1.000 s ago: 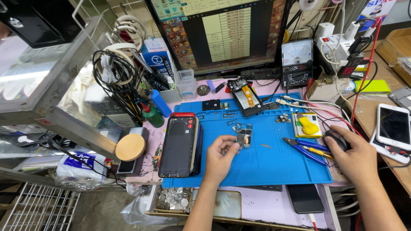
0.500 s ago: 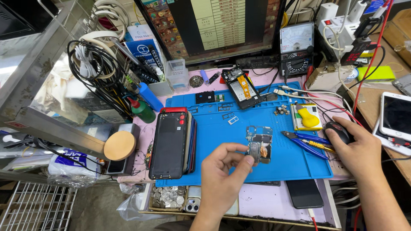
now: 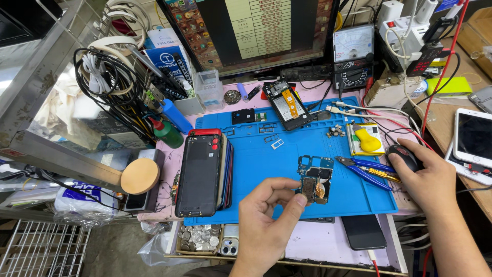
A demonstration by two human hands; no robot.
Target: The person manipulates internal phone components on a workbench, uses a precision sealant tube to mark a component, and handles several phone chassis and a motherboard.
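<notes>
My left hand pinches a small phone circuit board between thumb and fingers, holding it just above the blue work mat. My right hand rests on a black computer mouse at the mat's right edge. A stack of phones and phone frames lies on the mat's left side. An opened phone with its battery showing lies at the back of the mat.
Blue-handled cutters and a yellow pick on a pad lie right of the board. A monitor, an analogue meter, tangled cables, a white phone and a tray of coins surround the mat.
My left hand has carried the circuit board to the right and nearer to me over the mat. My right hand has stayed on the mouse. The camera view has shifted.
</notes>
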